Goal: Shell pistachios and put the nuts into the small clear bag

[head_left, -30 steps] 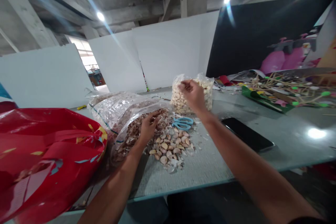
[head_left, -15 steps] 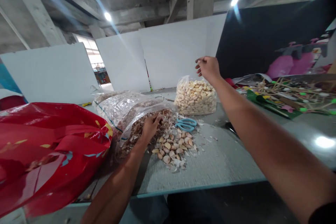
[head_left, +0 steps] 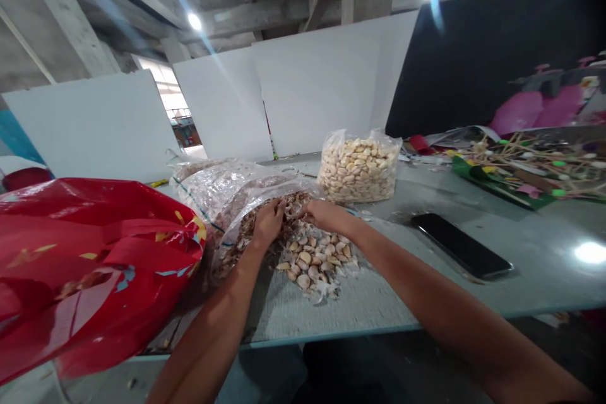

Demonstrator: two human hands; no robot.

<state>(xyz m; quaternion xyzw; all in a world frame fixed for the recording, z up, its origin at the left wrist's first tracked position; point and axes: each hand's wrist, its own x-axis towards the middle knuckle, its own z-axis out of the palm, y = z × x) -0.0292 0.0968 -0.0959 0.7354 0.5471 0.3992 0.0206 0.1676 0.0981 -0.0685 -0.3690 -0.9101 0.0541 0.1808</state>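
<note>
My left hand [head_left: 269, 222] is at the mouth of a clear plastic bag [head_left: 222, 192], over brown garlic skins [head_left: 246, 227]. Its fingers are curled together, and what they hold is too small to make out. Close beside it, my right hand [head_left: 326, 215] reaches in from the right with fingers pinched at the skins; anything in them is hidden. Unpeeled garlic cloves [head_left: 312, 260] lie in a loose pile just below both hands. Behind my right hand stands a clear bag of peeled garlic cloves [head_left: 360, 170]. Only a sliver of the blue scissors [head_left: 353, 211] shows past my right wrist.
A large red plastic bag [head_left: 108, 240] fills the left side. On the right lie a black phone [head_left: 461, 245] and a heap of thin sticks with colored bits [head_left: 534, 161]. Pink bottles [head_left: 518, 112] stand behind them. The table's front edge [head_left: 331, 336] runs below the cloves.
My right hand has come down from above the bag of peeled cloves to the skins beside my left hand. It now covers most of the scissors, and the phone has come into view.
</note>
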